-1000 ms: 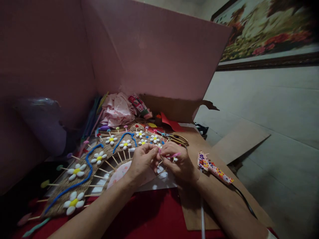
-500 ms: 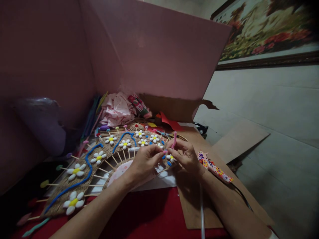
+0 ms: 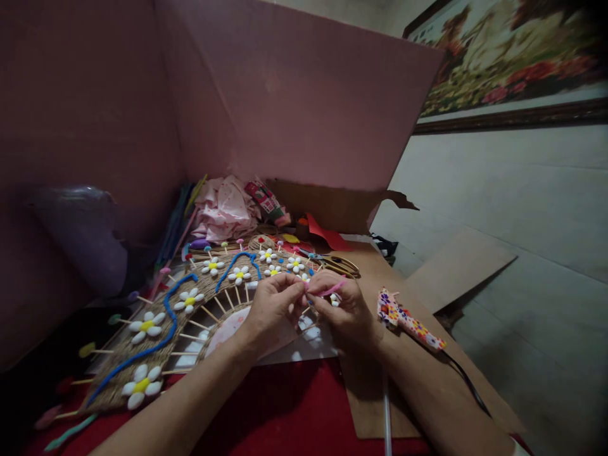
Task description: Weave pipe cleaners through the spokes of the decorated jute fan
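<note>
Fingertips of my left hand (image 3: 278, 310) and my right hand (image 3: 344, 309) meet and pinch a short pink fuzzy strip (image 3: 332, 289), whose free end lies across the right fingers. Both hands are closed, over the right part of a fan-shaped twine piece (image 3: 156, 297). White flowers with yellow centres (image 3: 146, 325) and a wavy blue strip (image 3: 171, 316) decorate it. Thin sticks with coloured tips stick out along its outer edge. Part of the piece is hidden behind my hands.
Scissors with gold handles (image 3: 344, 266) lie behind my right hand. A flower-patterned glue gun (image 3: 411, 323) with a black cord rests on brown cardboard (image 3: 370, 392) at right. Crumpled pink fabric (image 3: 227, 206), a red sheet (image 3: 325, 233) and a glue stick (image 3: 386, 411) are also in view.
Both hands have come closer together. The pink strip, upright before, now lies nearly level across my right fingers. More of the scissors shows.
</note>
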Demonstrator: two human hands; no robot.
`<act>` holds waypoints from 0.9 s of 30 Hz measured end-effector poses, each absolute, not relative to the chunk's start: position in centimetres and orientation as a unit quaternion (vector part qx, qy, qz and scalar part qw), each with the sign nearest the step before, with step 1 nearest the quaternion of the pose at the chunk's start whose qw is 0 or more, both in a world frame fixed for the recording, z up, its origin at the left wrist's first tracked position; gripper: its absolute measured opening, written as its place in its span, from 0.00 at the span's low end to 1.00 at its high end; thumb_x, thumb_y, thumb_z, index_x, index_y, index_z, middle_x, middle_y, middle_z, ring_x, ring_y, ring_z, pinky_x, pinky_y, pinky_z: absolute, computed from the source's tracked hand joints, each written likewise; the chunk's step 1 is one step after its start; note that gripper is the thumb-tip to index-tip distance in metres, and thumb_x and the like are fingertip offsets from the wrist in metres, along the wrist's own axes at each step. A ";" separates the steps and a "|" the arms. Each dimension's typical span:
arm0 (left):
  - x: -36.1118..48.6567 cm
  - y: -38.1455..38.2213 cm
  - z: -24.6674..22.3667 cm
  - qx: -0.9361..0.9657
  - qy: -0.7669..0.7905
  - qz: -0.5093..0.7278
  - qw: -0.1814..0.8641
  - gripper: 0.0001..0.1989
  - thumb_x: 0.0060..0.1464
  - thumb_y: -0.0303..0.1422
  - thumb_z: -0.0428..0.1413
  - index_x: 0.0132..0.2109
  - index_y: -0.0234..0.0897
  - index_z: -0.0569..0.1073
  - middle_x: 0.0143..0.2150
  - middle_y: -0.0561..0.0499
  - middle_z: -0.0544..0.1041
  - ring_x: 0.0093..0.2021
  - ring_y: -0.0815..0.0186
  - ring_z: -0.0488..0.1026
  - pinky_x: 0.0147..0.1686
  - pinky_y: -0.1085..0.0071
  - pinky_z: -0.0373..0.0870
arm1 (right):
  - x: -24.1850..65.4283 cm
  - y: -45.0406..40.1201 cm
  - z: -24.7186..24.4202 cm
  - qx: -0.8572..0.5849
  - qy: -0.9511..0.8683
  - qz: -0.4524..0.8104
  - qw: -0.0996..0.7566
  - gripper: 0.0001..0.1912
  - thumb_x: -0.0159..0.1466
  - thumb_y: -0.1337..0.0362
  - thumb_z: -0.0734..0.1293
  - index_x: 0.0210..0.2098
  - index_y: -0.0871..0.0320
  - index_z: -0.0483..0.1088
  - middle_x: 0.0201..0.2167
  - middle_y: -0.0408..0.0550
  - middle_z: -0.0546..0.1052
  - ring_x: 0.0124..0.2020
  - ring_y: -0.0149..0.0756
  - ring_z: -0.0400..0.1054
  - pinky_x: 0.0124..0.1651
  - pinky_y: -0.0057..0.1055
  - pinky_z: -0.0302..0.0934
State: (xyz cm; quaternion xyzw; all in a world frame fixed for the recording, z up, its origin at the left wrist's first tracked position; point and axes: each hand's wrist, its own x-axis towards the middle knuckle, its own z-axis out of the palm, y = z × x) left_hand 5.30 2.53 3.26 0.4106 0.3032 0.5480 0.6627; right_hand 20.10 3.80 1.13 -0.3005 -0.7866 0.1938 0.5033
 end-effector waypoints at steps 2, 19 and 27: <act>5.4 2.4 3.4 0.406 0.298 0.544 0.672 0.11 0.37 0.33 0.65 0.24 0.31 0.71 0.17 0.56 0.69 0.14 0.77 0.61 0.14 0.80 0.56 | 20.2 3.7 1.3 -0.326 -0.770 0.203 0.509 0.02 0.58 0.66 0.66 0.29 0.57 0.70 0.27 0.46 0.73 0.31 0.35 0.67 0.38 0.35 0.63; 5.4 2.5 3.1 0.420 0.302 0.563 0.644 0.09 0.39 0.32 0.62 0.24 0.32 0.70 0.16 0.56 0.69 0.14 0.77 0.61 0.14 0.80 0.56 | 20.1 3.2 2.4 -0.336 -0.765 0.191 0.515 0.05 0.59 0.64 0.64 0.29 0.58 0.70 0.28 0.47 0.72 0.29 0.34 0.64 0.31 0.31 0.60; 5.5 2.6 2.5 0.381 0.298 0.557 0.675 0.10 0.40 0.32 0.63 0.26 0.32 0.69 0.17 0.57 0.69 0.14 0.78 0.61 0.13 0.82 0.56 | 19.9 3.4 1.7 -0.327 -0.788 0.142 0.502 0.04 0.59 0.67 0.63 0.28 0.57 0.69 0.25 0.46 0.70 0.30 0.35 0.64 0.36 0.34 0.60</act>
